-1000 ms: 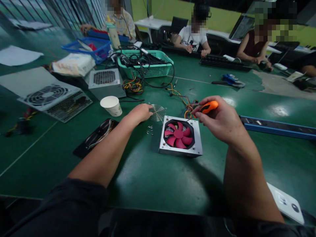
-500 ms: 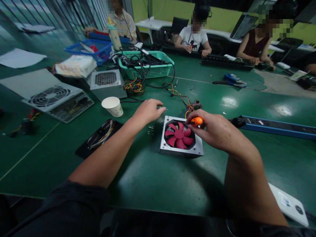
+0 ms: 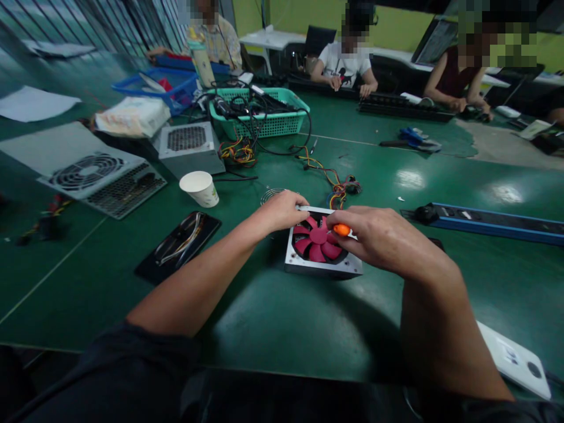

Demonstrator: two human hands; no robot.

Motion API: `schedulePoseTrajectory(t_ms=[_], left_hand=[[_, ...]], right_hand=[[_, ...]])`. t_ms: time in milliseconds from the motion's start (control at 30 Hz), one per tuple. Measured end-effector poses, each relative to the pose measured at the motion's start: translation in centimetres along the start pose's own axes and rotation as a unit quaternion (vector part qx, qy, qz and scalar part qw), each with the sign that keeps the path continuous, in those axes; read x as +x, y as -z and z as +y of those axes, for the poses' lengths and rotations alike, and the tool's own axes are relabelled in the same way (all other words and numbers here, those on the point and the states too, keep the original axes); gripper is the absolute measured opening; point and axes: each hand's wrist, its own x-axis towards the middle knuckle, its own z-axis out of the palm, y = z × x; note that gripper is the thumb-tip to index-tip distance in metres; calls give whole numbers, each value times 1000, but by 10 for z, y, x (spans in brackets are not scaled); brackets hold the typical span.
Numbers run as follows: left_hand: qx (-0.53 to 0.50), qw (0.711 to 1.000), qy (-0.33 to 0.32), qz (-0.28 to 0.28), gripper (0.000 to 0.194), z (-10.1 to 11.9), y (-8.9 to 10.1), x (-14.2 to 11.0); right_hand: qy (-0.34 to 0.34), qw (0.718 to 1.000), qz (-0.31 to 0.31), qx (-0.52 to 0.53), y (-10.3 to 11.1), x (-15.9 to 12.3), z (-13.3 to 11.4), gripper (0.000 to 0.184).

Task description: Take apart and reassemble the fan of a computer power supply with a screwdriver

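A silver power supply box (image 3: 321, 265) with a red fan (image 3: 315, 243) lies on the green table. My left hand (image 3: 282, 210) rests on its far left corner, fingers curled against the casing. My right hand (image 3: 379, 238) is closed on an orange-handled screwdriver (image 3: 341, 230), held over the fan's right side. The round wire fan grille (image 3: 269, 194) lies on the table just behind my left hand. Coloured cables (image 3: 338, 187) run out from behind the box.
A white paper cup (image 3: 200, 188), a black tray (image 3: 178, 246), two grey power supplies (image 3: 99, 177) and a green basket of cables (image 3: 259, 114) stand to the left and behind. A blue power strip (image 3: 489, 222) lies right. A white device (image 3: 515, 361) sits near right. Three people sit across the table.
My left hand has come off the wire grille and onto the box's corner. My right hand has lowered the screwdriver from behind the box to over the fan.
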Motion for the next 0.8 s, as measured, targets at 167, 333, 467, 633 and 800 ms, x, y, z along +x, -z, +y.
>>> schedulePoseTrajectory(t_ms=[167, 333, 467, 633, 800], left_hand=[[8, 1000, 17, 22, 32, 1, -4, 0], [1, 1000, 17, 14, 31, 1, -4, 0], [-8, 999, -14, -40, 31, -1, 6, -2], [-5, 994, -35, -106, 39, -2, 24, -6], [10, 990, -56, -132, 48, -2, 24, -7]], right_hand=[[9, 1000, 12, -8, -2, 1, -1, 22], [-27, 999, 28, -16, -4, 3, 2, 22], [-88, 981, 163, 62, -1, 0, 4, 24], [-71, 947, 233, 211, 7, -3, -7, 21], [-9, 953, 145, 265, 6, 1, -13, 18]])
